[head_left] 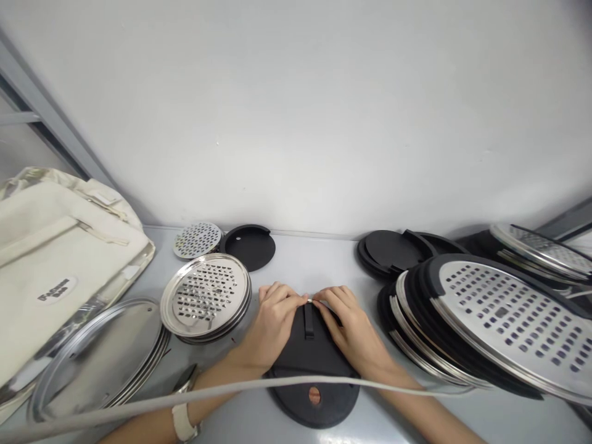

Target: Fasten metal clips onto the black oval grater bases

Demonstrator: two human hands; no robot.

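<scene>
A black round plate [305, 359] lies flat on the table before me. Its lower part shows a round hole [314, 394]. A short black strap [309, 324] runs down from its far edge. At the top of that strap, my left hand [278, 317] and my right hand [345, 324] meet, each with thumb and fingers in a pinch. Between the fingertips shows a small shiny metal piece [309, 301]; its exact kind is too small to tell. Both hands rest at the plate's edges and partly cover it. A watch with a white strap [182, 422] is on my left wrist.
Perforated grater discs [210, 293] and plain metal discs [99, 364] are stacked on the left. A large stack of black-rimmed graters [513, 314] stands right. Black round holders [247, 246] lie by the wall. A cream bag [69, 259] sits far left; a white cable [231, 386] crosses in front.
</scene>
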